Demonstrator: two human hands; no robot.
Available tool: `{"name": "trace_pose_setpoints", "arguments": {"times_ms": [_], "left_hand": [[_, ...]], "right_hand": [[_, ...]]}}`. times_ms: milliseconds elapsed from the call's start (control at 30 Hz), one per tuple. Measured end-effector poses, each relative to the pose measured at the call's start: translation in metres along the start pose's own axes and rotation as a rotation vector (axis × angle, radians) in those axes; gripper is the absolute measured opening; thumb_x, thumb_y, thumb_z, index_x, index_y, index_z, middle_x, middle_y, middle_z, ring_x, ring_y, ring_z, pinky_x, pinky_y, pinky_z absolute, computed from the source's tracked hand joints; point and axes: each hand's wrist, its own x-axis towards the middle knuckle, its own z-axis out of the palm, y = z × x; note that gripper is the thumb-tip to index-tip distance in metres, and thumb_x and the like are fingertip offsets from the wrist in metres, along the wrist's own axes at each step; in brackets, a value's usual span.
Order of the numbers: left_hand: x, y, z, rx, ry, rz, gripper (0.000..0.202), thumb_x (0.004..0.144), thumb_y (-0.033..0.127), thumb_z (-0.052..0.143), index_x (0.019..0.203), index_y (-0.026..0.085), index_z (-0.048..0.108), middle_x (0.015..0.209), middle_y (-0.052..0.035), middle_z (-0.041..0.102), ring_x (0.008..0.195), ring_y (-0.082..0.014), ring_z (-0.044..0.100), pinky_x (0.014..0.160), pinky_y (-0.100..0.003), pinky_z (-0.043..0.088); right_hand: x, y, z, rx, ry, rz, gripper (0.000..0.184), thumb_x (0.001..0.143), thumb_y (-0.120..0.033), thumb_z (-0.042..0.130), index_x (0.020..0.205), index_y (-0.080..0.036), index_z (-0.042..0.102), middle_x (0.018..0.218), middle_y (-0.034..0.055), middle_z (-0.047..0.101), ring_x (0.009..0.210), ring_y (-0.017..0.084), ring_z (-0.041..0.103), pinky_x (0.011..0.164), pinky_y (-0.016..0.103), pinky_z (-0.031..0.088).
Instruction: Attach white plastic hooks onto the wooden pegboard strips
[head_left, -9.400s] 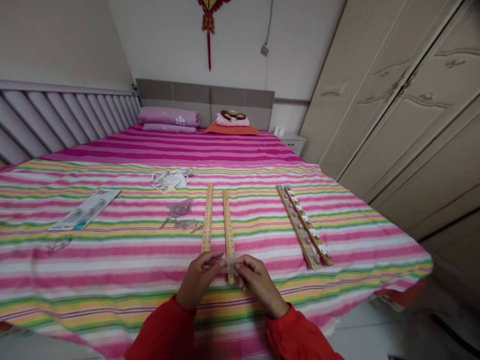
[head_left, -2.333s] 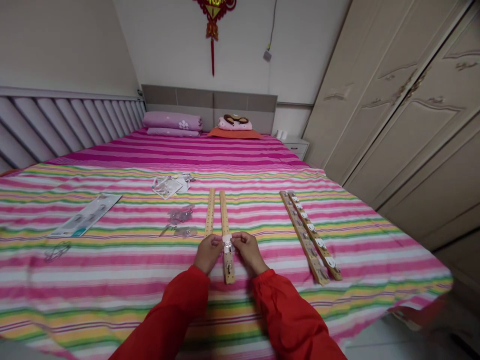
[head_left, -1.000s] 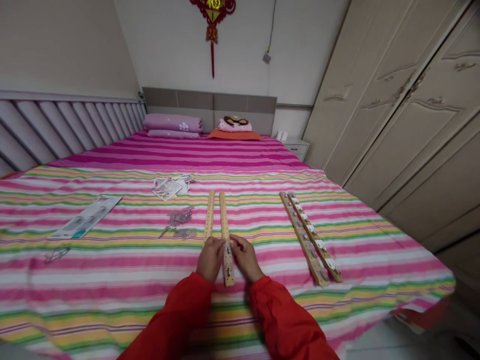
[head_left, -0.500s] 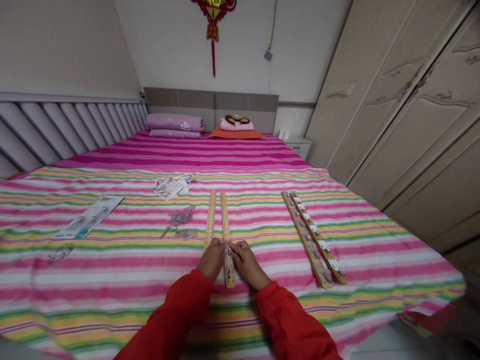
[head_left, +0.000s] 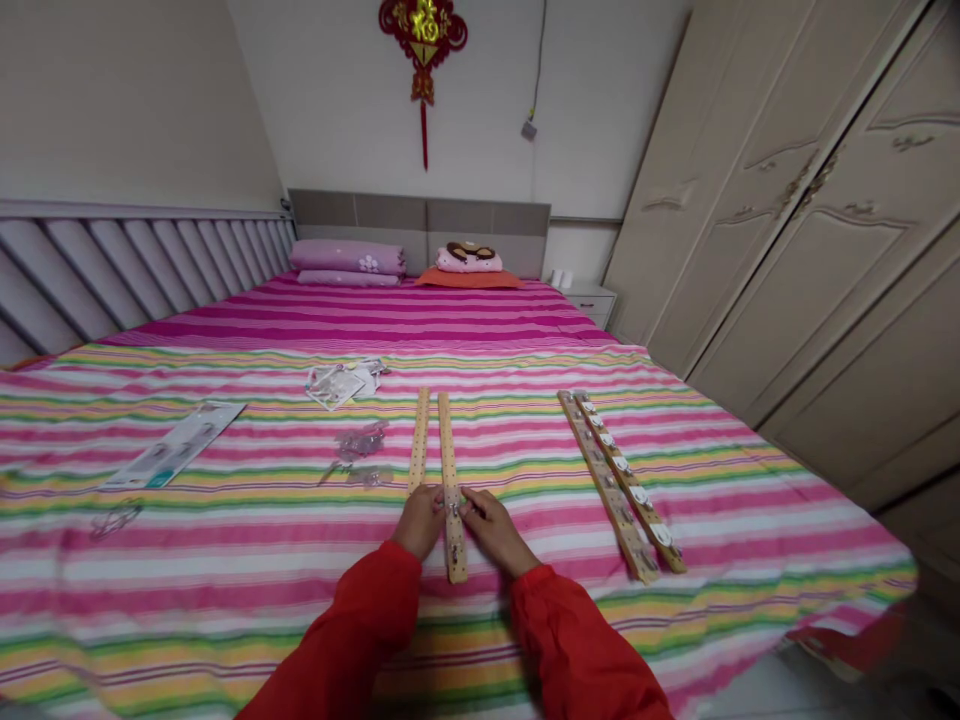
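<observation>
A narrow wooden strip with rows of holes (head_left: 448, 440) lies lengthwise on the striped cloth before me. My left hand (head_left: 418, 522) is closed at its left edge, and my right hand (head_left: 495, 532) is closed at its right edge, fingers bent against the wood. Between the fingertips a small metal piece sits on the strip; its exact kind is too small to tell. Nearer to me, another small metal piece (head_left: 454, 552) is fixed on the same strip. A second perforated strip (head_left: 420, 432) lies just left, its near end hidden by my left hand.
To the right lie two strips carrying rows of small metal and white-backed pieces (head_left: 634, 487). Left of my hands are clear plastic pieces (head_left: 361, 440), a flat packet (head_left: 176, 447), a loose wire-like bundle (head_left: 117, 518) and a heap of small packets (head_left: 345, 382). A wardrobe (head_left: 810, 250) stands right.
The view has tilted slightly upward. My fingertips have drawn a little apart over the strip, uncovering more of its surface; the strip lies in about the same place.
</observation>
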Motion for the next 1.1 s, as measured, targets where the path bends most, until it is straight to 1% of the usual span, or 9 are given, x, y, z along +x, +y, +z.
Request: {"name": "trace_pose_setpoints", "arguments": {"times_ms": [167,433,533,600,700,767,833,933,1100], "left_hand": [[0.003,0.008,-0.009,-0.023,-0.136,-0.015,0.022,0.064,0.003,0.051,0.071,0.014,0.068,0.061,0.0021,0.055,0.060,-0.0103,0.047,0.058,-0.020,0.037],[0.000,0.003,-0.002,-0.038,-0.129,0.054,0.026,0.065,0.008,0.053,0.082,0.015,0.071,0.067,0.0008,0.059,0.063,-0.0115,0.052,0.062,-0.022,0.042],[0.000,-0.001,-0.007,-0.072,-0.001,0.040,0.027,0.065,0.014,0.058,0.090,0.015,0.069,0.077,-0.0014,0.061,0.065,-0.0122,0.055,0.065,-0.025,0.047],[0.001,-0.008,-0.020,-0.071,0.183,0.040,0.030,0.070,0.021,0.057,0.097,0.015,0.067,0.083,-0.0037,0.062,0.070,-0.0144,0.057,0.070,-0.029,0.049],[0.001,-0.027,-0.046,0.067,0.512,0.067,0.029,0.074,0.026,0.052,0.097,0.015,0.066,0.088,-0.0075,0.061,0.082,-0.0207,0.057,0.079,-0.037,0.049],[0.002,-0.043,-0.062,0.160,0.633,0.070,0.028,0.074,0.026,0.051,0.095,0.015,0.066,0.091,-0.0104,0.060,0.091,-0.0252,0.056,0.085,-0.041,0.046],[0.001,-0.058,-0.072,0.211,0.654,0.071,0.026,0.073,0.026,0.050,0.091,0.015,0.066,0.089,-0.0113,0.060,0.093,-0.0276,0.055,0.086,-0.043,0.045],[-0.002,-0.069,-0.076,0.207,0.614,0.085,0.021,0.073,0.027,0.050,0.085,0.018,0.065,0.084,-0.0093,0.062,0.090,-0.0270,0.056,0.085,-0.043,0.045],[-0.018,-0.064,-0.076,0.118,0.557,0.136,0.015,0.076,0.029,0.052,0.076,0.019,0.064,0.083,-0.0062,0.064,0.085,-0.0219,0.058,0.082,-0.037,0.046]], "right_hand": [[0.000,-0.004,-0.002,-0.058,-0.034,-0.025,0.030,0.084,-0.026,0.054,0.110,-0.025,0.068,0.076,0.0021,0.059,0.075,0.018,0.052,0.071,0.029,0.042],[0.000,0.003,0.000,0.044,0.022,-0.011,0.027,0.083,-0.036,0.056,0.102,-0.025,0.072,0.079,0.0035,0.065,0.077,0.019,0.055,0.074,0.031,0.044],[-0.001,0.008,0.002,0.162,0.111,0.070,0.033,0.078,-0.041,0.059,0.101,-0.020,0.071,0.079,0.0042,0.064,0.072,0.019,0.055,0.070,0.032,0.046],[-0.002,0.011,0.002,0.238,0.157,0.138,0.039,0.075,-0.044,0.062,0.103,-0.018,0.070,0.075,0.0032,0.062,0.066,0.017,0.053,0.065,0.031,0.046],[-0.005,0.012,0.004,0.311,0.180,0.184,0.043,0.072,-0.045,0.065,0.104,-0.016,0.068,0.070,0.0016,0.059,0.062,0.015,0.050,0.059,0.028,0.044],[-0.007,0.010,0.004,0.339,0.187,0.182,0.041,0.071,-0.045,0.065,0.101,-0.016,0.068,0.069,0.0008,0.058,0.061,0.015,0.049,0.057,0.027,0.043],[-0.008,0.009,0.005,0.364,0.191,0.182,0.040,0.071,-0.044,0.066,0.100,-0.016,0.068,0.066,-0.0002,0.056,0.059,0.014,0.047,0.056,0.027,0.041],[-0.009,0.006,0.005,0.400,0.198,0.193,0.040,0.070,-0.045,0.067,0.099,-0.017,0.068,0.064,-0.0008,0.056,0.058,0.014,0.047,0.055,0.027,0.040],[-0.010,0.003,0.003,0.480,0.205,0.233,0.041,0.067,-0.045,0.070,0.096,-0.016,0.068,0.061,-0.0021,0.055,0.056,0.013,0.047,0.054,0.027,0.039]]}}
